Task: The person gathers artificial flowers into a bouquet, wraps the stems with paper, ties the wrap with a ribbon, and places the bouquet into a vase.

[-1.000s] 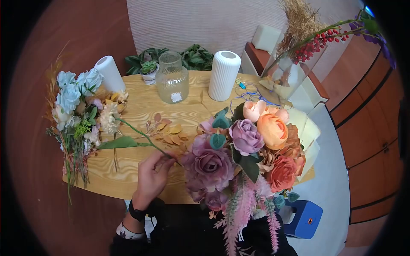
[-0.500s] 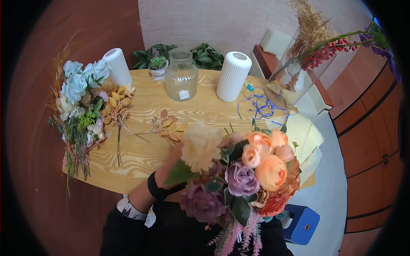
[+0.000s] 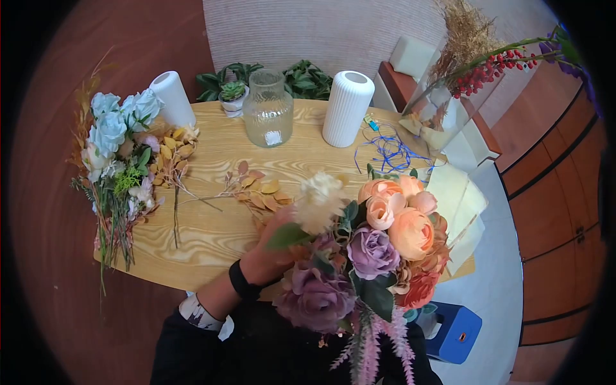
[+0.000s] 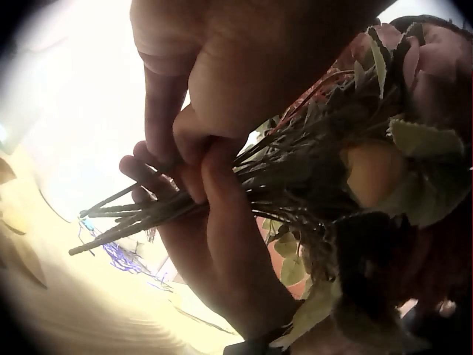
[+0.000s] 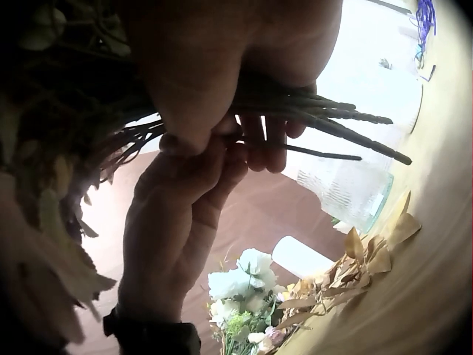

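My left hand (image 3: 277, 239) is on the near left side of a bouquet of artificial flowers (image 3: 375, 253) held above the table. It pinches the thin stem (image 5: 325, 153) of a cream flower (image 3: 319, 204), whose head stands beside the bouquet's purple roses. The bouquet hides my right hand in the head view. In the left wrist view my right hand (image 4: 233, 244) shows with its fingers curled round the bundled stems (image 4: 126, 222), whose cut ends stick out past it. Fingers of both hands meet at the bundle. Orange and red blooms fill the bouquet's right side; pink sprays hang below.
More artificial flowers (image 3: 119, 147) lie at the table's left, near yellow-leaved sprigs (image 3: 256, 192). A glass vase (image 3: 268, 115), two white vases (image 3: 348, 109) and a potted succulent (image 3: 233, 93) line the back. Blue cord (image 3: 394, 151) and cream paper (image 3: 452, 205) lie to the right.
My left hand has carried the cream flower from the table's left over to the bouquet, its head now upright beside the roses. In the last half second the flower has shifted slightly right.
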`<state>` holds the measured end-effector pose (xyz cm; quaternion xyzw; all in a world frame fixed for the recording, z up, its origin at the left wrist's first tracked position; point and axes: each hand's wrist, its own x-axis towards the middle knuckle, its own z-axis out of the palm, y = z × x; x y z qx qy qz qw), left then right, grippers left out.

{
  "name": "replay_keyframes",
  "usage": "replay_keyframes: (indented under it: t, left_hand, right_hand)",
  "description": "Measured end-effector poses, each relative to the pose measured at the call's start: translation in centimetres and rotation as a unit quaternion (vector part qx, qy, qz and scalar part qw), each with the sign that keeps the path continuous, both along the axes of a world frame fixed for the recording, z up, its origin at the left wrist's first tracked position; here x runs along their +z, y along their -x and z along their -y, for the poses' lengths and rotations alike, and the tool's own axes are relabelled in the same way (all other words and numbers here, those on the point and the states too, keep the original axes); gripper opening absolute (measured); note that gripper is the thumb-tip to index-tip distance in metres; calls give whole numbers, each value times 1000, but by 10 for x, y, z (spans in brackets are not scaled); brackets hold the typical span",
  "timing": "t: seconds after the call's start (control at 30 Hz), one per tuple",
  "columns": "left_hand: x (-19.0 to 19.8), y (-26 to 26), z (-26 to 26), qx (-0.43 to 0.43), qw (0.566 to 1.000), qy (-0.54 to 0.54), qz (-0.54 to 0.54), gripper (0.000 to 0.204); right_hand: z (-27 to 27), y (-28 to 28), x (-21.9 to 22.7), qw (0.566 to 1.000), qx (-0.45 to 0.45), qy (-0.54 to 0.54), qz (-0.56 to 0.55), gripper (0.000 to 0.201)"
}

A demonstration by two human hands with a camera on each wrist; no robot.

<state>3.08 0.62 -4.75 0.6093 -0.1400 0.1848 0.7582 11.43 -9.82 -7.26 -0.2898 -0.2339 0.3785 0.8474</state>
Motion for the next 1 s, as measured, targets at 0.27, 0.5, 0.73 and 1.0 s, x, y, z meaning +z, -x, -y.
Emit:
replay_keyframes:
  t: [0.27,0.5,0.73,1.0]
  left_hand:
    - [-46,-9,0,-148,931,299,-149,36]
    - [-22,7,7,-88,960,210,-163,35]
    - [10,7,9,-22,976,122,-177,34]
    - [62,7,-3,96,975,4,-201,34]
  right_hand:
    - [8,3,5,999,-28,7,-13,30]
    - [6,2,13,999,-32,13,-15,30]
    - [2,3,20,999,-31,20,-18,30]
    - [-1,-3,30,999,-41,23,-23,30]
